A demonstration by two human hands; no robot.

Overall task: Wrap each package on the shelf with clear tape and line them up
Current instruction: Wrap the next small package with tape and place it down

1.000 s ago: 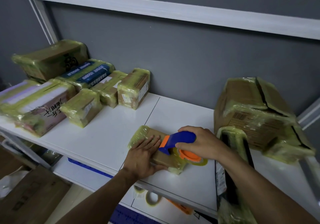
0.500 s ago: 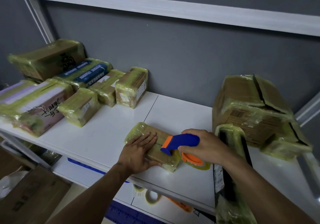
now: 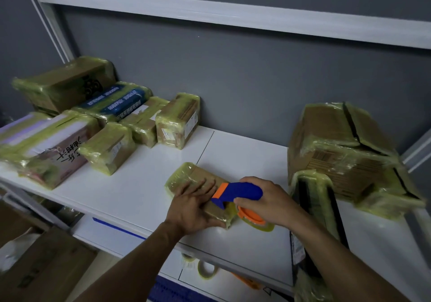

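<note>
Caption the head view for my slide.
Left hand presses a small package; right hand holds a tape dispenser on it.

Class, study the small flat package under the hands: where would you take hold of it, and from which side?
Take grip across its two long edges at the far-left end, coming from above. The small package lies flat on the shelf, and only that end is free: the left hand presses the near part, where the right hand holds the tape dispenser.
</note>
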